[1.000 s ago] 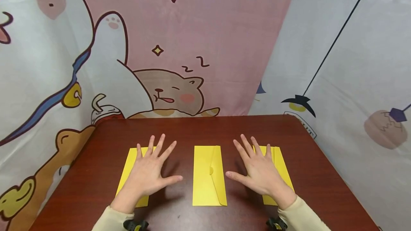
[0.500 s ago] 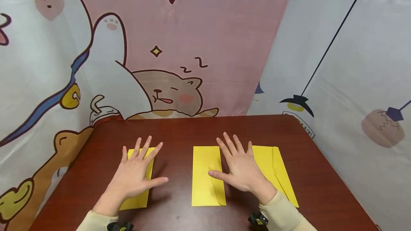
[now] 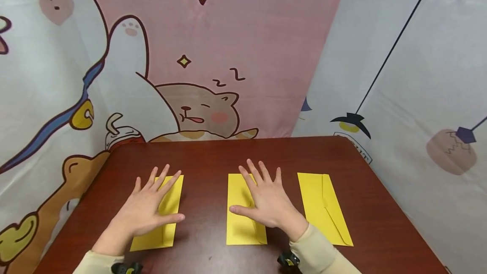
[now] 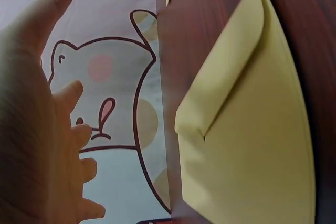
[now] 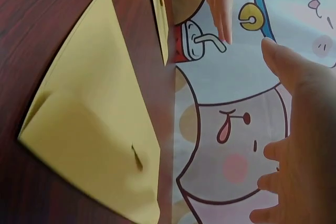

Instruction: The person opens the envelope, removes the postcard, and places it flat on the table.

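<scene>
Three yellow envelopes lie in a row on a dark red-brown table (image 3: 205, 155). Over the left envelope (image 3: 172, 200) hovers my left hand (image 3: 142, 208), palm down with fingers spread. My right hand (image 3: 268, 202) is spread in the same way above the middle envelope (image 3: 239, 231) and covers part of it. The right envelope (image 3: 323, 206) is fully visible, its flap seam along the right side. In the left wrist view the left envelope (image 4: 252, 145) lies below the hand, apart from it. The right wrist view shows a gap between the right hand (image 5: 307, 129) and the middle envelope (image 5: 94, 98).
A cloth printed with cartoon animals (image 3: 213, 109) hangs behind the table and at its left. A pale cloth (image 3: 418, 96) with a printed cord hangs at the right. Dark straps with small devices sit at the left wrist (image 3: 127, 267) and right wrist (image 3: 289, 260).
Both hands have moved left, still spread. The right hand has passed from the right envelope to above the middle one, uncovering the right one. The envelopes have stayed in place.
</scene>
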`<action>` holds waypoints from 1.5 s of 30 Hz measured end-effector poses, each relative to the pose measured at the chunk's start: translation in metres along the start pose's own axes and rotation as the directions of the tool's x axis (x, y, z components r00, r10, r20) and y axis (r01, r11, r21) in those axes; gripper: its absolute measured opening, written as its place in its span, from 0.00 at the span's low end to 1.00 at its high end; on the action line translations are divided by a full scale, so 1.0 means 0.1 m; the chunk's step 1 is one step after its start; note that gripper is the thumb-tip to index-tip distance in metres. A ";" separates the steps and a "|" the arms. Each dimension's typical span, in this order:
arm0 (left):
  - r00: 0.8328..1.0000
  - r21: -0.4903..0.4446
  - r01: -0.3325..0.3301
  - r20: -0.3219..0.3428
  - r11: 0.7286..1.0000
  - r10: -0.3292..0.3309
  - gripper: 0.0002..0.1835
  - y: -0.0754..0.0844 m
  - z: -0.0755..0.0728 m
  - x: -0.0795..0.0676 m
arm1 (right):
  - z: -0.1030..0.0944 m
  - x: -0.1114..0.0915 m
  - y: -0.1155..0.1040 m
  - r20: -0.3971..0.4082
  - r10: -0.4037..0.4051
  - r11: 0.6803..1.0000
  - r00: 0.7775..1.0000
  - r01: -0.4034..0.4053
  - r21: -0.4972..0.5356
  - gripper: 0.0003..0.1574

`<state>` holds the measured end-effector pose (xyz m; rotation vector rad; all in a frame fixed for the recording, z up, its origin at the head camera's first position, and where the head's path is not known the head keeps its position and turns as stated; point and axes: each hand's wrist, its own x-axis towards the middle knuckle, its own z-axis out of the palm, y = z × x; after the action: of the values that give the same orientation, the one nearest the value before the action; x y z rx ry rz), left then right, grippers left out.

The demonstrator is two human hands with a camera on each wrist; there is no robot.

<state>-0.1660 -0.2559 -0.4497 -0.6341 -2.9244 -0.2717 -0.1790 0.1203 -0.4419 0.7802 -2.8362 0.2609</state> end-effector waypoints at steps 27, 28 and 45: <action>0.987 -0.065 0.052 0.153 0.997 -0.042 0.67 -0.57 0.05 -0.24 | 0.31 0.30 -0.59 0.094 -0.082 0.997 0.992 0.082 0.009 0.71; 0.986 -0.065 0.058 0.158 0.996 -0.047 0.67 -0.59 0.06 -0.24 | 0.32 0.31 -0.61 0.092 -0.083 0.997 0.992 0.083 0.011 0.71; 0.966 -0.064 0.127 0.233 0.990 -0.109 0.71 -0.84 0.14 -0.24 | 0.52 0.50 -1.01 0.106 -0.141 0.988 0.984 0.147 -0.053 0.71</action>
<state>-0.1808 -0.3375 -0.4795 -0.5340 -3.1936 -0.3494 -0.1754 -0.0005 -0.4694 1.0071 -2.8483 0.1165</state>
